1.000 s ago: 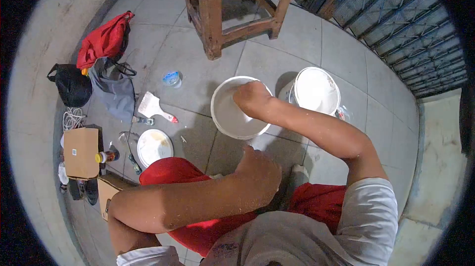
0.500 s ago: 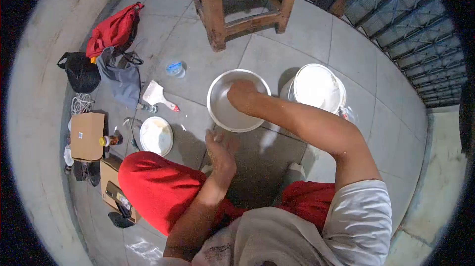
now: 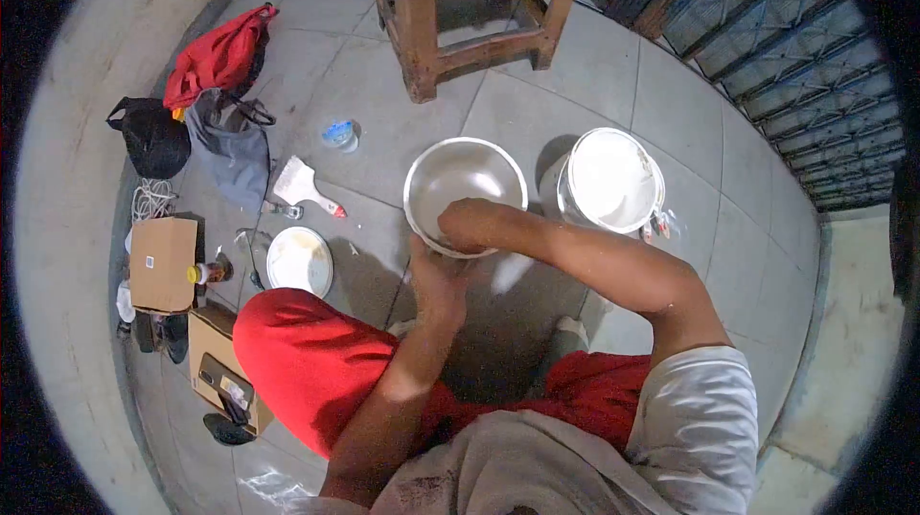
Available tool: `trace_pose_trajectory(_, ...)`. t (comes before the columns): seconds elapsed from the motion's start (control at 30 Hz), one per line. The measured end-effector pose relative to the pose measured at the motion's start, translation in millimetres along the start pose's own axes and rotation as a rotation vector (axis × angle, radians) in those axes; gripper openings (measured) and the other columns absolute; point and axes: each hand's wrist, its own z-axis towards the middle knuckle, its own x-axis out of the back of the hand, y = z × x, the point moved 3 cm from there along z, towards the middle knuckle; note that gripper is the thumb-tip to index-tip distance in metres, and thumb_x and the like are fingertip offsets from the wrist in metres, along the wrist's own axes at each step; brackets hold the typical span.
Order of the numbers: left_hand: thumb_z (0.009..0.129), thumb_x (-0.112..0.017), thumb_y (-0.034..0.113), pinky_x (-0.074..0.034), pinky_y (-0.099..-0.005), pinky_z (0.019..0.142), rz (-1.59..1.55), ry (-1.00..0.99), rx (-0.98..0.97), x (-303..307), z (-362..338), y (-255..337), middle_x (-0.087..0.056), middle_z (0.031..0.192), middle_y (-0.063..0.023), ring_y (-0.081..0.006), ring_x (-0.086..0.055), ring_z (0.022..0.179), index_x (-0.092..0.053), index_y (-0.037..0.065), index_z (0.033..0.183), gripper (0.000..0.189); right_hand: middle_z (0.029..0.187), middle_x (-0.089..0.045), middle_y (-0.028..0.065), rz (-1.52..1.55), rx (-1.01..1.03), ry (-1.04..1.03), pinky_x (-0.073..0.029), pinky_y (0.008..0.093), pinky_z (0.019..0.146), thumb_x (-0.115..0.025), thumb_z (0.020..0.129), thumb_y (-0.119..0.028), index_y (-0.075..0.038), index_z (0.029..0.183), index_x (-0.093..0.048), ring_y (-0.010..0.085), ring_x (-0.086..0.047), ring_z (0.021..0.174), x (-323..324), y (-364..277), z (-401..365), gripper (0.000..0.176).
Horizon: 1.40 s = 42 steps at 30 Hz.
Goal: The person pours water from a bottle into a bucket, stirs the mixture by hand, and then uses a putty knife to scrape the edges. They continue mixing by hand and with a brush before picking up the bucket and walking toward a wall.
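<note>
A round bowl [image 3: 467,170] with a pale rim and a shiny grey inside is on the tiled floor in front of me. My right hand [image 3: 470,225] reaches into it, low against the near inner wall. Its fingers are curled, and what they hold, if anything, is hidden. My left hand [image 3: 439,277] is at the outside of the near rim, thumb up along the bowl's side and the other fingers partly hidden under it. To the right stands a white bucket [image 3: 563,197] with white material on top.
Left of the bowl lie a wide white brush [image 3: 299,182], a round white lid [image 3: 300,263] and a small plastic cup [image 3: 340,136]. Cardboard boxes [image 3: 165,266] and bags [image 3: 228,146] line the left wall. A wooden stool [image 3: 489,53] stands ahead, near a metal gate [image 3: 795,74].
My right hand has moved from the bowl's middle toward its near wall. The left hand has risen from below the bowl to its near rim.
</note>
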Motion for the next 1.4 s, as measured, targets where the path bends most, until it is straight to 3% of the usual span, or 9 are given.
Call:
trace_pose_trajectory(0.07, 0.089, -0.058, 0.009, -0.054, -0.0414, 0.085, 0.159, -0.055, -0.1, -3.9, -1.4, 2.1, -0.043, 0.132, -0.0127, -0.0316, -0.051, 0.114, -0.036, 0.01, 0.136, 0.052, 0.082, -0.067, 0.0234, 0.016, 0.033, -0.054, -0.053, 0.0429, 0.067, -0.061, 0.07, -0.008, 0.003, 0.08, -0.07, 0.0363, -0.067, 0.075, 5.0, 8.3, 4.6, 0.018)
trace_pose_trajectory(0.3, 0.093, -0.035, 0.056, -0.04, -0.0475, 0.088, 0.206, 0.159, -0.05, 19.7, 11.9, -12.9, -0.04, 0.139, -0.0037, -0.0267, -0.045, 0.117, -0.041, 0.017, 0.133, 0.056, 0.073, -0.066, 0.0246, -0.228, -0.011, -0.089, -0.052, 0.0434, 0.06, -0.064, 0.061, -0.004, 0.002, 0.074, -0.07, 0.0335, -0.067, 0.071, 28.7, 21.4, 6.9, 0.016)
trace_pose_trajectory(0.4, 0.094, -0.035, 0.053, -0.04, -0.0474, 0.09, 0.142, 0.218, -0.039, 15.2, 13.0, -9.1, -0.04, 0.139, -0.0045, -0.0274, -0.044, 0.12, -0.04, 0.016, 0.135, 0.055, 0.074, -0.066, 0.0244, -0.221, -0.062, 0.112, -0.051, 0.0437, 0.055, -0.065, 0.062, -0.005, 0.003, 0.074, -0.069, 0.0323, -0.067, 0.069, 22.8, 38.5, 7.0, 0.016)
trace_pose_trajectory(0.47, 0.095, -0.034, 0.052, -0.039, -0.0469, 0.092, 0.166, 0.245, -0.047, 18.0, 15.2, -8.6, -0.04, 0.139, -0.005, -0.0281, -0.043, 0.122, -0.038, 0.015, 0.136, 0.055, 0.075, -0.067, 0.023, -1.255, 0.329, 0.353, -0.051, 0.0438, 0.053, -0.065, 0.064, -0.007, 0.003, 0.075, -0.068, 0.0333, -0.067, 0.068, 3.1, 36.6, 4.3, 0.016)
trace_pose_trajectory(0.6, 0.097, -0.032, 0.049, -0.038, -0.0432, 0.096, 0.264, 0.225, -0.137, 7.8, 13.4, 2.8, -0.045, 0.134, -0.0099, -0.0277, -0.046, 0.12, -0.039, 0.011, 0.138, 0.055, 0.078, -0.067, 0.0213, -1.105, 0.107, 0.777, -0.052, 0.0448, 0.053, -0.064, 0.067, -0.01, 0.004, 0.077, -0.068, 0.0361, -0.068, 0.071, -5.7, 17.1, 9.5, 0.018)
trace_pose_trajectory(0.67, 0.098, -0.032, 0.048, -0.038, -0.0412, 0.096, 0.219, 0.311, -0.021, 4.4, 10.6, 3.7, -0.048, 0.132, -0.0117, -0.0271, -0.048, 0.117, -0.04, 0.009, 0.137, 0.055, 0.076, -0.066, 0.0233, -0.155, -0.028, 0.338, -0.053, 0.0446, 0.056, -0.063, 0.068, -0.011, 0.004, 0.077, -0.069, 0.0366, -0.068, 0.072, 1.0, 13.0, 24.0, 0.018)
trace_pose_trajectory(1.1, 0.099, -0.032, 0.049, -0.04, -0.0344, 0.093, 0.182, 0.19, -0.132, 15.5, 16.9, -10.7, -0.051, 0.128, -0.0138, -0.0232, -0.051, 0.115, -0.042, 0.001, 0.134, 0.061, 0.081, -0.067, 0.0237, 0.048, 0.119, 0.127, -0.053, 0.0456, 0.067, -0.064, 0.069, -0.013, 0.001, 0.079, -0.07, 0.0379, -0.067, 0.075, 5.4, -4.6, 30.5, 0.018)
trace_pose_trajectory(1.17, 0.099, -0.031, 0.049, -0.04, -0.0353, 0.093, 0.167, 0.164, -0.142, 17.3, 17.9, -13.6, -0.05, 0.129, -0.0143, -0.0244, -0.05, 0.116, -0.04, 0.002, 0.136, 0.06, 0.08, -0.067, 0.0227, -0.061, -0.019, -0.273, -0.052, 0.045, 0.068, -0.064, 0.068, -0.009, 0.0, 0.081, -0.071, 0.0371, -0.067, 0.076, 1.7, 3.4, 33.2, 0.017)
trace_pose_trajectory(1.4, 0.095, -0.034, 0.052, -0.042, -0.0427, 0.092, 0.247, 0.085, -0.125, 28.4, 28.0, -26.9, -0.039, 0.138, -0.0114, -0.0297, -0.046, 0.119, -0.031, 0.013, 0.14, 0.06, 0.075, -0.065, 0.026, -0.145, 0.085, -0.137, -0.052, 0.0459, 0.059, -0.063, 0.066, -0.006, 0.004, 0.078, -0.07, 0.0375, -0.067, 0.068, -4.4, 17.4, 18.5, 0.017)
